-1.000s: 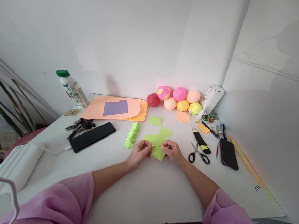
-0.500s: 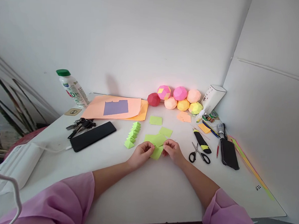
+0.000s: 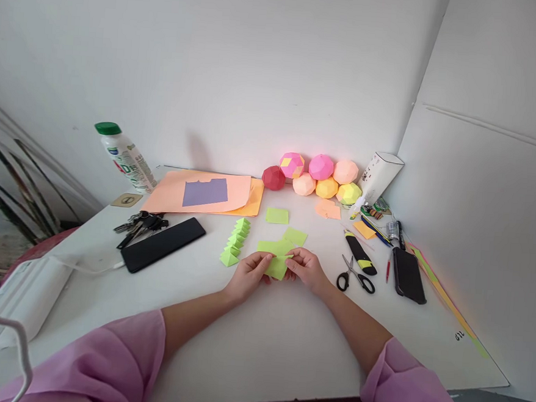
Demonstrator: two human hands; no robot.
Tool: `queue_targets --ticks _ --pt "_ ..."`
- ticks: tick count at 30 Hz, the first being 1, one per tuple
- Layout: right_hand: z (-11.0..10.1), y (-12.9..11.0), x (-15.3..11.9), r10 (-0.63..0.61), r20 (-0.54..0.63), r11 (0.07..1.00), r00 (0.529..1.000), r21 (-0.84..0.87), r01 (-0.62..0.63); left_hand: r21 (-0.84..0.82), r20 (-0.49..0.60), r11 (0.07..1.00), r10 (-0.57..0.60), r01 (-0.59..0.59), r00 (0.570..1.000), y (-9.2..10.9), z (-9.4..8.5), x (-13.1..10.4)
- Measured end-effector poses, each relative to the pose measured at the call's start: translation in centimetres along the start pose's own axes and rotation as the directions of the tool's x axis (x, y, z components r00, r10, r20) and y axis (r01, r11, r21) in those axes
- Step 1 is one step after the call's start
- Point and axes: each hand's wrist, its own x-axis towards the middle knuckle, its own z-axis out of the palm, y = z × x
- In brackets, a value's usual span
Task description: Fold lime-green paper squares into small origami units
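Observation:
A small square of lime-green paper (image 3: 277, 268) is pinched between my two hands, just above the white table. My left hand (image 3: 247, 277) grips its left edge with thumb and fingers. On the other side my right hand (image 3: 309, 271) has closed on the right upper edge, where the paper looks folded over. More green paper (image 3: 271, 246) lies flat right behind it, with another green slip (image 3: 295, 236) and a green rectangle (image 3: 277, 215) farther back. To the left stands a row of folded green paper pieces (image 3: 234, 242), pointed like small pyramids.
Scissors (image 3: 355, 275) and a box cutter (image 3: 360, 253) lie right of my right hand, a phone (image 3: 408, 275) beyond. Several faceted paper balls (image 3: 322, 167) line the wall. At left are a black power bank (image 3: 164, 244), keys (image 3: 143, 223), orange sheets (image 3: 167, 194) and a bottle (image 3: 126, 157).
The green paper has been turned and raised between my fingers, its upper edge now folded over. My right hand has shifted slightly left. The view has moved a little.

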Motion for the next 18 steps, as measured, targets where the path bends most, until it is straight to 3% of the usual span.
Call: queue_targets --ticks 6,13,18 --pt "-0.05 -0.08 -0.13 0.046 0.044 0.999 0.998 -0.029 -0.044 -0.036 -0.078 0.999 -0.027 0.024 0.997 -0.37 -0.10 0.27" --pt "0.11 -0.32 -0.12 -0.005 -0.031 0.999 0.999 -0.037 0.004 -0.149 0.002 0.988 -0.034 0.034 0.999 -0.33 -0.18 0.36" --pt "0.11 -0.16 -0.03 0.004 -0.053 1.000 0.999 0.000 -0.004 -0.115 0.058 0.993 -0.006 0.013 0.998 -0.27 -0.17 0.24"
